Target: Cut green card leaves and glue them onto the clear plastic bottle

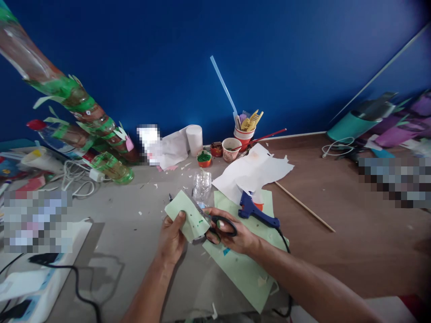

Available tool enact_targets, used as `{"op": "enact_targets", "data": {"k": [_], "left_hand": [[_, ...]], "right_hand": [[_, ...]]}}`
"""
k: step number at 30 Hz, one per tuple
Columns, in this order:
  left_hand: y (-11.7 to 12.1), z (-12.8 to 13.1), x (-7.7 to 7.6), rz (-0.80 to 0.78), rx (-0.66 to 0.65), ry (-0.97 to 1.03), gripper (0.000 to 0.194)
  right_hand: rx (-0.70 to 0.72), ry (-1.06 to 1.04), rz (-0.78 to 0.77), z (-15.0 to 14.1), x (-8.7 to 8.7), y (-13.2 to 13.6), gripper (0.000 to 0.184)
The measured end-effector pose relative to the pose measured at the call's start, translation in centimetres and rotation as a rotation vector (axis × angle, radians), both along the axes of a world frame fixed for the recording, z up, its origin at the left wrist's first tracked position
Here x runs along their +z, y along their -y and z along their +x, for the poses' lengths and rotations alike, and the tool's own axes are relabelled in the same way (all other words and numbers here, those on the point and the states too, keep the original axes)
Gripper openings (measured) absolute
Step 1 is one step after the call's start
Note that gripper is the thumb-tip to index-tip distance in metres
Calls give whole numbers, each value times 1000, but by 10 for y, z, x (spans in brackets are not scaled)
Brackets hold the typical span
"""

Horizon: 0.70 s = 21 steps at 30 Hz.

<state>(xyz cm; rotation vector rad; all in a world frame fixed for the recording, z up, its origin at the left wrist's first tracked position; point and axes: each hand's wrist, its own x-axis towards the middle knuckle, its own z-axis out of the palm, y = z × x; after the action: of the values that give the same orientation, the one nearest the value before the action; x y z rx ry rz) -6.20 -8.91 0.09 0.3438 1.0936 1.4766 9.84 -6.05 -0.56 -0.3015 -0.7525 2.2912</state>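
My left hand [173, 237] pinches a piece of light green paper [186, 214] with the thumb on top; dark green specks mark its face. Through the black handles of a pair of scissors [226, 225] pass the fingers of my right hand [237, 237]. The blades lie at the paper's right edge, partly hidden by it, so how far they are apart is unclear. A larger light green sheet [240, 278] lies under my right arm. On that sheet rests a blue glue gun [257, 213], just beyond my right hand, and a clear plastic bottle piece [202, 185] stands past the paper.
White torn paper [252, 172] and a wooden stick [305, 206] lie to the right. Paper cups [231, 150], a green paint pot [204, 158] and a white roll [194, 140] line the blue wall. At left stand a painted bottle trunk [90, 112] and a power strip [50, 287] with cables.
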Motion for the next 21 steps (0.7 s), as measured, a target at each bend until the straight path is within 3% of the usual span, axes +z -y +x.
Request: {"op": "enact_targets", "data": {"k": [4,12,21], "left_hand": [[-1,-1,-4,-16,75,-16,33],[-2,0,-4,26,99,16,43],[-2,-1,-6,30,97,16,43]], "right_hand": [[-48,-33,-49,-3,-2,0,47],[-54,-51,-81,-6,3,0,31],[-50,-30,-82,-8,2,0,31]]}}
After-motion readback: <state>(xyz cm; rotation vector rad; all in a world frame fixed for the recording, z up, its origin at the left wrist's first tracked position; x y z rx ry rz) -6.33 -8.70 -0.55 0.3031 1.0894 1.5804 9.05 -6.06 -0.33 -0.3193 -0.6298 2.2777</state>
